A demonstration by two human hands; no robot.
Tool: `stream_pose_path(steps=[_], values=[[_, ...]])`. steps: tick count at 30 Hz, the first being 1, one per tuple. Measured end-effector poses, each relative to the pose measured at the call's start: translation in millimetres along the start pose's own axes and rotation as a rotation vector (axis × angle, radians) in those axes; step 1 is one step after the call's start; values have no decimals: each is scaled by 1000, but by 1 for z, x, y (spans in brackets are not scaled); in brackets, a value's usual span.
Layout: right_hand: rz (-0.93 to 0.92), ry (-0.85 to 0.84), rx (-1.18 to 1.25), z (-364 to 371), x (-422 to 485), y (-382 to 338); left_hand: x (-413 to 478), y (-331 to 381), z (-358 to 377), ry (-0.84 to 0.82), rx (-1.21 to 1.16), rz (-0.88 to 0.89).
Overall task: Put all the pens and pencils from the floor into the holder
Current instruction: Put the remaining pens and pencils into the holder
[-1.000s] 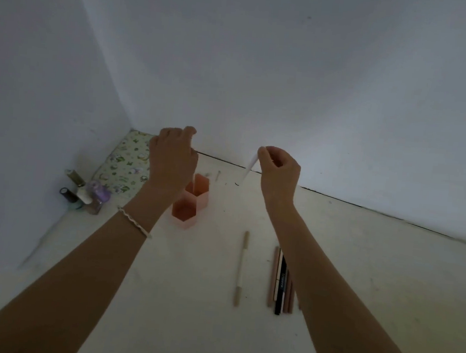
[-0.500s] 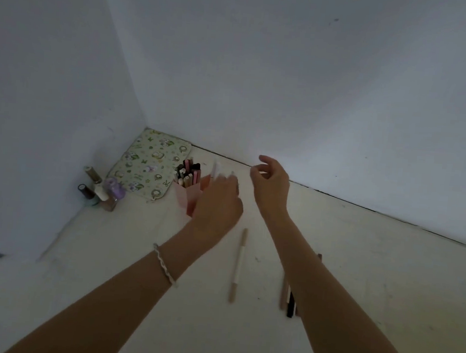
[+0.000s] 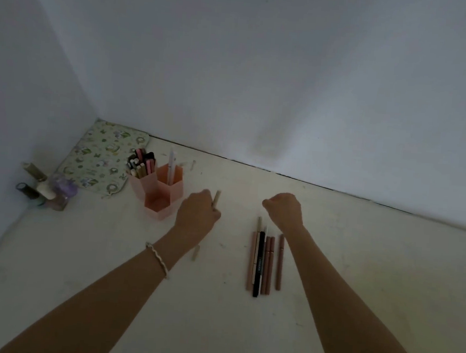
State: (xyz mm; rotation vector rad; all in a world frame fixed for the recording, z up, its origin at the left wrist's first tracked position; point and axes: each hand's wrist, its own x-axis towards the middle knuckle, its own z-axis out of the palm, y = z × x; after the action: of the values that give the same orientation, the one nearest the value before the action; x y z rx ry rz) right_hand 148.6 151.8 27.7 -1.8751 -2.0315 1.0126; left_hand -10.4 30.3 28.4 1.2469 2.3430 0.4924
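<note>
A pink hexagonal holder (image 3: 164, 211) stands on the floor near the corner. Its back-left cell is packed with several pens (image 3: 140, 162), a white pen (image 3: 172, 163) stands in the back-right cell, and the front cell looks empty. My left hand (image 3: 197, 215), just right of the holder, grips a beige pen (image 3: 217, 197); the pen's lower end pokes out below my wrist. Several brown pens and one black pen (image 3: 259, 263) lie side by side on the floor. My right hand (image 3: 284, 210) hovers curled over their far ends, with nothing visible in it.
A floral pouch (image 3: 102, 159) lies in the corner behind the holder. Small bottles and tubes (image 3: 46, 189) cluster by the left wall. White walls close the left and far sides. Pale floor stretches to the right of the pens.
The white pen went from my right hand into the holder. My left hand moved right and took hold of the beige pen from the floor. My right hand dropped toward the row of pens and curled.
</note>
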Motion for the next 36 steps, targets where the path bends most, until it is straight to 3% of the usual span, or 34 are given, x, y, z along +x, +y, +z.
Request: stream_pose_path(steps=[4, 8, 12, 15, 18, 26, 29, 36], values=[[63, -65, -185, 15, 0, 18, 15, 22, -35, 229, -242, 94], [39, -82, -297, 33, -4, 26, 14, 31, -54, 311, -359, 166], [17, -89, -173, 32, 1, 10, 14, 20, -71, 403, -397, 176], [-90, 8, -88, 7, 14, -24, 26, 4, -101, 528, -452, 177], [-187, 102, 131, -17, 16, -64, 39, -12, -127, 630, -385, 192], [-306, 205, 672, -11, -12, -138, 48, -37, -116, 608, 32, 258], [-322, 209, 699, 8, -20, -150, 46, -45, -112, 674, 233, 236], [-334, 107, 625, 57, -34, -151, 38, -41, -142, 761, 56, 157]])
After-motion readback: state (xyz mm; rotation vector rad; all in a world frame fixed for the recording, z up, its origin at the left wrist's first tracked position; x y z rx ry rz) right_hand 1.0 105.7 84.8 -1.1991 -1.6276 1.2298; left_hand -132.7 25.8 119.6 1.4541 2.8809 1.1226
